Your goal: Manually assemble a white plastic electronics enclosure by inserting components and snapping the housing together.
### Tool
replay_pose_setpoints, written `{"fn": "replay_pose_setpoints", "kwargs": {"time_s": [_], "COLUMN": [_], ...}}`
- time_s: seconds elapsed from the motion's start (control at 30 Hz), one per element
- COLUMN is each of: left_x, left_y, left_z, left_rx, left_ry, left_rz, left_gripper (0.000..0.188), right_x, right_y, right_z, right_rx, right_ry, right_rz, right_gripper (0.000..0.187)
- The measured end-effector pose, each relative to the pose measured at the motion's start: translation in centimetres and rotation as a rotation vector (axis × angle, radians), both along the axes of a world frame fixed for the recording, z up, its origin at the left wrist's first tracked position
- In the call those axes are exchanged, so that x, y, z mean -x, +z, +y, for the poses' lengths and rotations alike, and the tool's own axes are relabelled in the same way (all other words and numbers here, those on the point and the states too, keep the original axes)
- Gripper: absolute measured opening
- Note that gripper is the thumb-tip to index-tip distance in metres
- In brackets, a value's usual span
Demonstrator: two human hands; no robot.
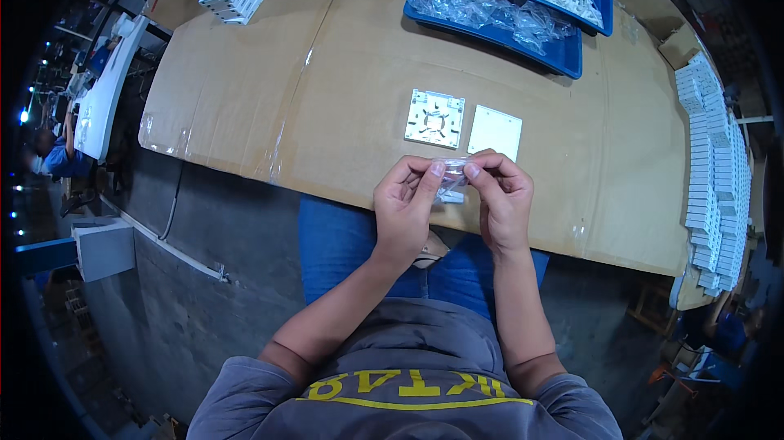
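From the head, the left hand (405, 210) and right hand (506, 205) both pinch the upper edge of a clear bag (451, 184) at the table's (351, 105) near edge. It extends bodyward between them, neither clearly nearer; its long axis is hard to tell. Beyond lie a white case (434, 119) and, just right, a panel (496, 131).

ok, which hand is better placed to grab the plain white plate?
Right, likely: the right hand is at the white plate's near edge; the left hand is farther left. Both pinch the clear bag, though.
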State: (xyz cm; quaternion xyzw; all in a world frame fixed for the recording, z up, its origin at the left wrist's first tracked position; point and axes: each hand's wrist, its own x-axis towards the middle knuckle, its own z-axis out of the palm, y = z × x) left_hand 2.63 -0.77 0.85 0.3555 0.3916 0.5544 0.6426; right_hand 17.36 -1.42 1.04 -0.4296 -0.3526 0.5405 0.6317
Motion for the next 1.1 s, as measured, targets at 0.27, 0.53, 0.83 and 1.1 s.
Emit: {"fn": "replay_pose_setpoints", "kwargs": {"time_s": [0.27, 0.53, 0.83, 1.1], "left_x": [-0.4, -0.2, 0.0, 1.5], "left_y": [0.1, 0.5, -0.2, -0.7], "left_z": [-0.2, -0.3, -0.4, 1.4], "left_rx": [-0.058, -0.08, -0.086, -0.045], "left_ry": [0.036, -0.024, -0.068, -0.209], "left_rz": [0.013, 0.012, -0.014, 0.011], "left_gripper": [0.016, 0.018, 0.017, 0.012], "right_x": [0.5, 0.2, -0.2, -0.4], "right_y": [0.4, 0.0, -0.7, -0.4], "right_z": [0.1, 0.1, -0.1, 0.1], "right_rx": [0.041, -0.009, -0.088, -0.021], "right_ry": [0.069, 0.1, 0.127, 0.08], "right_rz": [-0.006, -0.005, 0.003, -0.038], "right_gripper": [0.01, 0.011, 0.01, 0.008]}}
